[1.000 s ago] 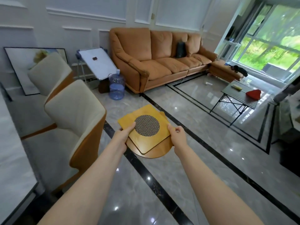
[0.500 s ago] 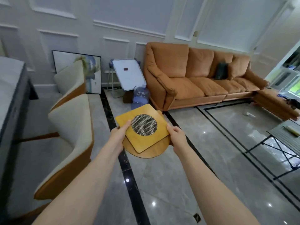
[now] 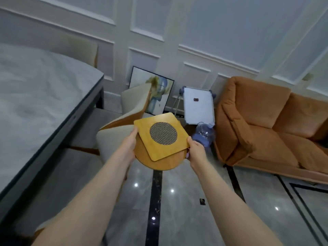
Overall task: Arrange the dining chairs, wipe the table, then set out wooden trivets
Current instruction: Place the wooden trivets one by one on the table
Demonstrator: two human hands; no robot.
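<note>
Your left hand (image 3: 128, 146) and right hand (image 3: 196, 150) grip 2 stacked trivets (image 3: 160, 139) edgewise, fingers curled; desk (image 3: 44, 96) lies left, left hand nearer.

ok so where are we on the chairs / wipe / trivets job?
Done, apparently: the cream-and-wood dining chairs sit tucked at the grey marble-look dining table, whose visible top is bare; wiping can't be confirmed. In hand: left hand and right hand each have a grip on a stack, the square wooden trivet with mesh centre over a round wooden trivet. Left: setting both on the table.
</note>
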